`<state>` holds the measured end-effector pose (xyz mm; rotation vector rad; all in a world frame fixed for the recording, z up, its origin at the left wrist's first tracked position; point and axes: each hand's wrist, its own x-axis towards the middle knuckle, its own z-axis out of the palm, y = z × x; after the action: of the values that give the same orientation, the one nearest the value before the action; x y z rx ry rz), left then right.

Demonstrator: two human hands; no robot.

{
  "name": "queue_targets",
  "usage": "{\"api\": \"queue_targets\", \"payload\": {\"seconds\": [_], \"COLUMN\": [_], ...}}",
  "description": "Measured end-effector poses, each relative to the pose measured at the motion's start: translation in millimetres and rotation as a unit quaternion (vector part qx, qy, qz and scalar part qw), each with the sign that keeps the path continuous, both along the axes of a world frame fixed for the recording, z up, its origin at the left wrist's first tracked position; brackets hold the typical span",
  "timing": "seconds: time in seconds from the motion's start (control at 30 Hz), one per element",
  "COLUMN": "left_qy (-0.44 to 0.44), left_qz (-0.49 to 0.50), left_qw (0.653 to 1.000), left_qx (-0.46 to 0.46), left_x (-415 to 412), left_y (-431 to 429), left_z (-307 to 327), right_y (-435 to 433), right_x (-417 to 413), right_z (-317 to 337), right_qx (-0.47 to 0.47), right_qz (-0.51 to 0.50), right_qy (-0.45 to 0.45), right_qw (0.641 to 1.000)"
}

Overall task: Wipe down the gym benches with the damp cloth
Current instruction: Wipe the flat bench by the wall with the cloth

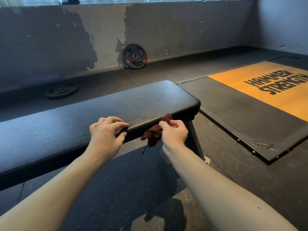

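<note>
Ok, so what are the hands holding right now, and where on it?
The right hand pinches the dark red cloth near its top end; the left hand grips the near edge of the bench.

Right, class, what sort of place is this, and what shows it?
Probably a gym's weights area: a padded bench, a weight plate leaning on the wall, and a lifting platform marked Hammer Strength.

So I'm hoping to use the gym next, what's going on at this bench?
A person is cleaning the black bench. Their right hand pinches a reddish-brown cloth at the pad's near edge, close to its end, with most of the cloth hanging below. Their left hand grips the same edge beside it, curled over the top.
</note>
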<state>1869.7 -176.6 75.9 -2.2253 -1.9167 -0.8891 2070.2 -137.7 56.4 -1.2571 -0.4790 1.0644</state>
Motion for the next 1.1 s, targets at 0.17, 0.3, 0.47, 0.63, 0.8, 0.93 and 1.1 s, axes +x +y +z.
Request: {"api": "queue_targets", "payload": {"seconds": [0.17, 0.3, 0.47, 0.63, 0.8, 0.93, 1.1], "left_qy": [-0.002, 0.001, -0.001, -0.012, -0.019, -0.015, -0.018], "left_qz": [0.018, 0.015, 0.011, 0.005, -0.001, 0.012, 0.023], "left_qw": [1.000, 1.000, 1.000, 1.000, 1.000, 1.000, 0.999], "left_qx": [0.003, 0.002, -0.001, -0.002, -0.001, -0.009, -0.019], "left_x": [-13, -25, -30, -35, -45, -61, -69], "left_y": [-2, -4, -7, -11, -16, -22, -27], "left_z": [2, 4, 2, 2, 6, 10, 12], "right_y": [17, 1, -35, -22, 6, 1, -27], "right_x": [33, 8, -52, -34, 6, 1, -47], "right_z": [9, 2, -15, -8, 6, 4, -10], "right_qx": [0.001, 0.008, 0.010, 0.015, 0.022, 0.019, 0.026], "right_qz": [-0.086, -0.066, 0.068, 0.070, -0.040, -0.072, 0.010], "right_qy": [-0.027, -0.061, -0.070, -0.052, -0.052, -0.081, -0.077], "right_qw": [0.996, 0.996, 0.995, 0.996, 0.998, 0.994, 0.997]}}
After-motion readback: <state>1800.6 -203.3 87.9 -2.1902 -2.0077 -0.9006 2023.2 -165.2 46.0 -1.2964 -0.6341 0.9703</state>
